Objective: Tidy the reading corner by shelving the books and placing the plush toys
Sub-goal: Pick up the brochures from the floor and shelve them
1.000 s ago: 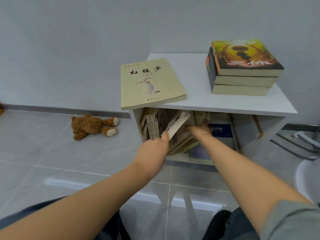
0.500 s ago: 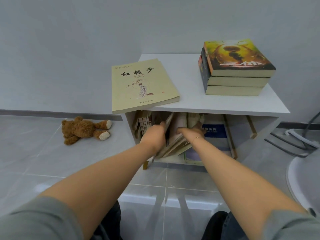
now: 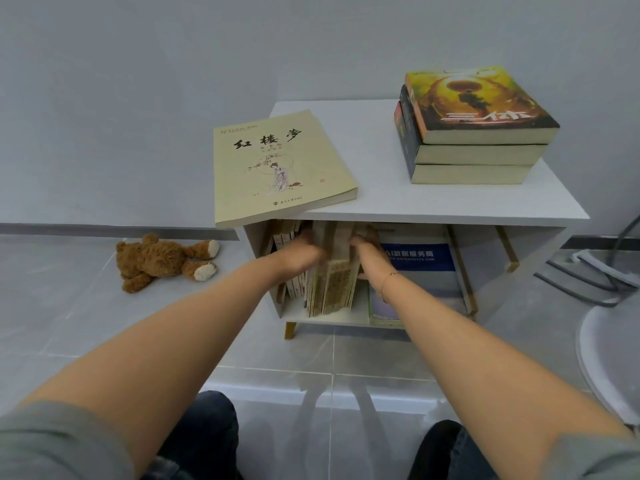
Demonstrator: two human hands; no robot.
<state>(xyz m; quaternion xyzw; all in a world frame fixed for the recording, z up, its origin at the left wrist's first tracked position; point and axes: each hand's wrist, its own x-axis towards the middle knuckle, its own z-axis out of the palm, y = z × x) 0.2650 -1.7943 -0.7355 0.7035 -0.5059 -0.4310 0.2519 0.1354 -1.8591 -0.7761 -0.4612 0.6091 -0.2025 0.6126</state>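
Your cream paperback (image 3: 280, 168) reads 红楼梦 in black brush characters above a small drawing of a robed figure; it lies flat on the white cabinet (image 3: 450, 202), its left side overhanging the edge. To the right, a stack of three thick books (image 3: 474, 133) shows 三体 on its glossy orange-and-green top cover. Inside the shelf opening, a white and blue box (image 3: 419, 261) carries blue-banded Chinese lettering ending in 服务商; the smaller line under it is too fine to read.

Half a second ago the bundle of thin books (image 3: 330, 275) leaned and fanned out; now it stands upright between your hands, beside the spines already shelved on the left. Your left hand (image 3: 303, 254) presses its left face and your right hand (image 3: 365, 252) its right; each grip is blurred, so you cannot tell how the fingers lie. A thin bracelet circles your right wrist.

The fuzzy brown teddy bear (image 3: 162, 261) lies on its side on the glossy grey tiled floor (image 3: 69, 323), well apart from the cabinet's wooden leg.
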